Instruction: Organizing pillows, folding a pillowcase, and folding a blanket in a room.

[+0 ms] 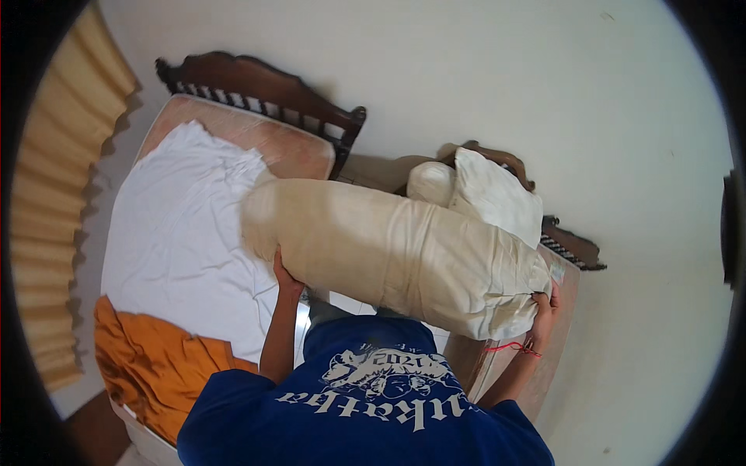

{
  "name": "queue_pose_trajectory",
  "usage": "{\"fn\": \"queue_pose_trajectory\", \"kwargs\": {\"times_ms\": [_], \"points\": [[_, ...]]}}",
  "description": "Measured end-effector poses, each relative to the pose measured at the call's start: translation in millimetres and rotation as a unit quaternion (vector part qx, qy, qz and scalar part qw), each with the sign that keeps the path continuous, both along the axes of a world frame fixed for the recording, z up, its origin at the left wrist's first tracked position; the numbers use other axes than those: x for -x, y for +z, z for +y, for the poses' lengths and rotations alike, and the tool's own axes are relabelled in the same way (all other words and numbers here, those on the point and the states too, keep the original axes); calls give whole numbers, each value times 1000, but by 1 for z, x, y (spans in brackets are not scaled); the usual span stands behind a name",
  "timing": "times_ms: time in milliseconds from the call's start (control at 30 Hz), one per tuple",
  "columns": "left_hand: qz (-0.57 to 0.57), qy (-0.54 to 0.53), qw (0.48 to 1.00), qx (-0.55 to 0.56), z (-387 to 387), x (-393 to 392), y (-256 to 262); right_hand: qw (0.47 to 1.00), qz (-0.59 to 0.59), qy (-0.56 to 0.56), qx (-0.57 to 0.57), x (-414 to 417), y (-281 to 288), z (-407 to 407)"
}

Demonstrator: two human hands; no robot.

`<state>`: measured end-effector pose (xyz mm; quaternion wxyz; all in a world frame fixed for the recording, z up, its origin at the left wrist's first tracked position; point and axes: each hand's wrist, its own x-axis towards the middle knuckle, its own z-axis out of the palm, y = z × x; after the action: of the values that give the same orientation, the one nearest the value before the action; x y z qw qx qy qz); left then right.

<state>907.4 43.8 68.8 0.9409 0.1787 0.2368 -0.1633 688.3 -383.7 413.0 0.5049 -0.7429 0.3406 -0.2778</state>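
Note:
A long cream bolster pillow (pixel 361 239) spans the space before my body, held up between both hands. My left hand (pixel 287 272) supports its lower side near the left end, with most of the fingers hidden beneath it. At the right end, my right hand (pixel 546 300) grips the bunched, wrinkled cloth of the cover. The bolster's left end is over a rumpled white sheet (pixel 186 227) on the left bed; whether they touch I cannot tell.
An orange cloth (pixel 157 361) lies at the foot of the left mattress (pixel 245 137), below a dark wooden headboard (pixel 256 81). Behind the bolster are a white pillow (pixel 495 189) and a round cushion (pixel 430 182). Another mattress (pixel 559 343) stands at right. A yellow curtain (pixel 70 204) hangs left.

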Motion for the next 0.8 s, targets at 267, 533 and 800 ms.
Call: {"fn": "queue_pose_trajectory", "kwargs": {"times_ms": [267,533,800], "points": [[-63,-60,995,42,-194,-13,89,995,-69,-68,3,51,33,-230],[-117,-73,990,-8,-401,-49,127,960,102,3,261,-39,-3,-512],[54,-129,965,-222,-476,-61,40,876,330,81,342,-173,-188,-378]]}}
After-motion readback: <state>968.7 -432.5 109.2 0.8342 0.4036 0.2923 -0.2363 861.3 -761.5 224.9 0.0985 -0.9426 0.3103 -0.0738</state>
